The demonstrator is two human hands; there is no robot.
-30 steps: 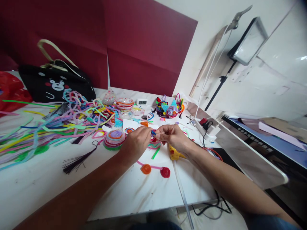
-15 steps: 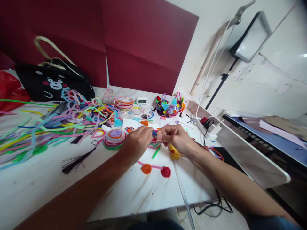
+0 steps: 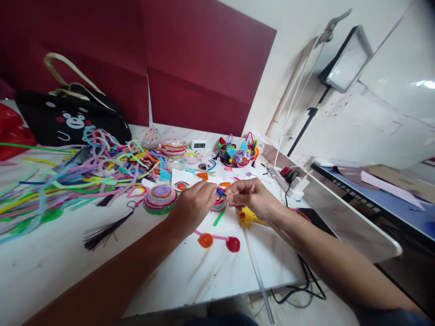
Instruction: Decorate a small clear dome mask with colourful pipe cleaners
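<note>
A small blue pipe cleaner piece [image 3: 221,192] is pinched between both hands over the middle of the table. My left hand [image 3: 194,204] grips it from the left with fingers pressed together. On the other side, thumb and fingertips of my right hand [image 3: 250,197] close on its right end. Partly hidden below them lies a round coiled piece with a green pipe cleaner [image 3: 219,218] sticking out. Under my right wrist is a yellow glue gun [image 3: 247,217], a clear glue stick [image 3: 258,269] trailing from it. Closer to me, an orange coil [image 3: 205,240] and a red coil [image 3: 233,244] sit on a pink stem.
A layered pipe-cleaner dome [image 3: 161,199] sits left of my left hand, near a black tassel [image 3: 110,228]. Many loose pipe cleaners [image 3: 84,176] cover the left side. Behind stand a small clock [image 3: 199,145] and a colourful finished piece [image 3: 239,154]. A power strip [image 3: 292,179] lies right.
Both hands stay together on the blue pipe cleaner, which has turned slightly and shows more of its length. The whole view has shifted a little.
</note>
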